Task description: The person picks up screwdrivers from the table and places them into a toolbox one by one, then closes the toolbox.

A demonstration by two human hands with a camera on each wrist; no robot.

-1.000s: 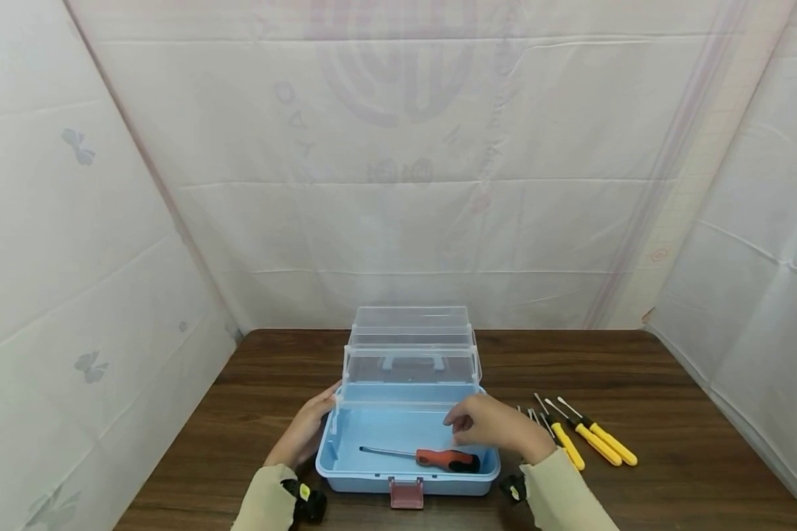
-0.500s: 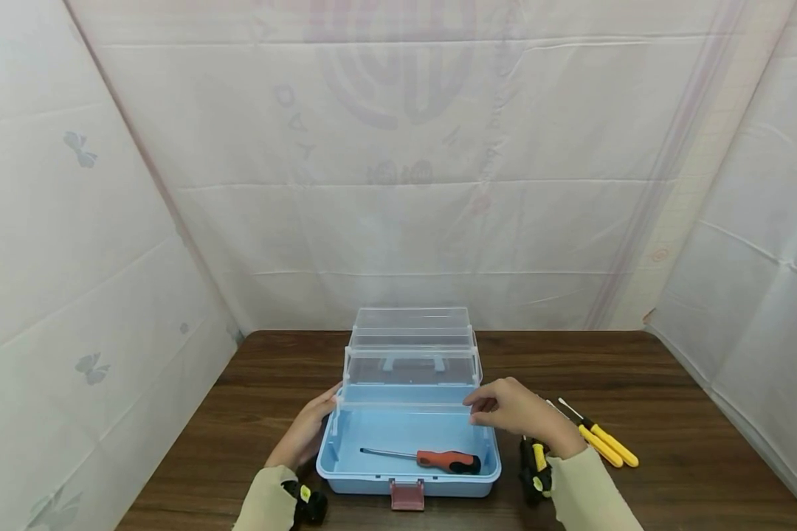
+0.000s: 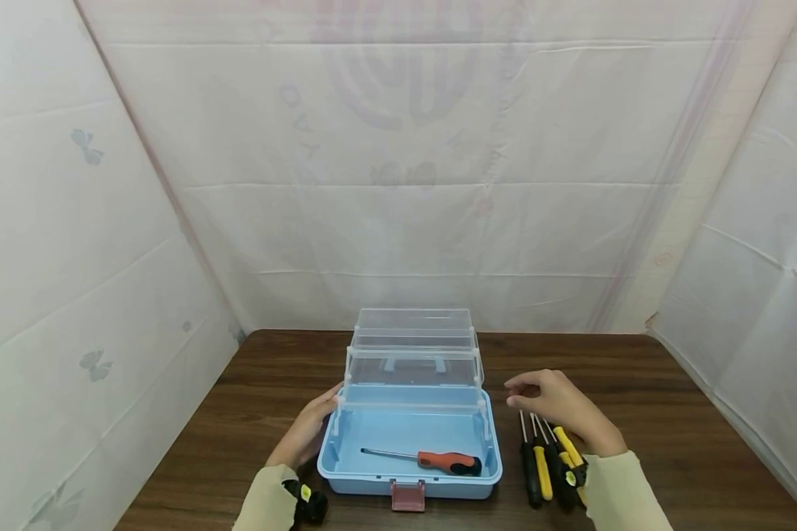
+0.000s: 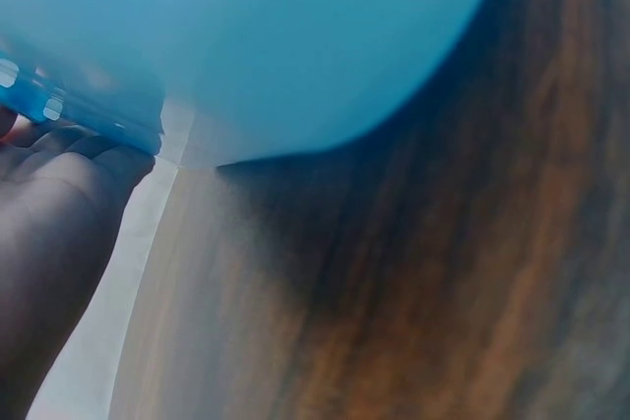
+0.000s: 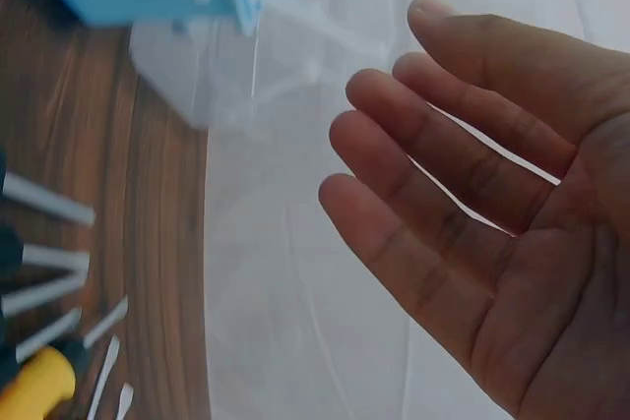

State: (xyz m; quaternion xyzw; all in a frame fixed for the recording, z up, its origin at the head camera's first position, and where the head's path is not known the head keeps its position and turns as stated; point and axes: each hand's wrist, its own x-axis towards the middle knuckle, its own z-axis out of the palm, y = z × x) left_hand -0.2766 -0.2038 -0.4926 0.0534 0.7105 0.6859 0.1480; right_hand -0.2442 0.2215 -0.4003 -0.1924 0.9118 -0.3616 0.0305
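Toolbox [image 3: 365, 487]: blue, open on the bench [image 3: 239, 420], clear upper part [image 3: 412, 341] raised at the back, pink latch [image 3: 408, 496] at the front.
Red-handled screwdriver [image 3: 440, 462]: lies inside the toolbox near the front wall, tip leftward.
Left hand [image 3: 305, 428]: touches the toolbox's left side; cannot tell whether it grips.
Right hand [image 3: 561, 405]: relaxed, thumb apart from gently bent fingers, beside the toolbox's right.
Other screwdrivers [image 3: 542, 473]: black or yellow handles, together on the bench, partly hidden.

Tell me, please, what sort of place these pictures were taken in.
Probably a makeshift filming booth rather than a working shop: pale sheets screen three sides of a brown table, where a blue toolbox stands open with screwdrivers lying beside it.
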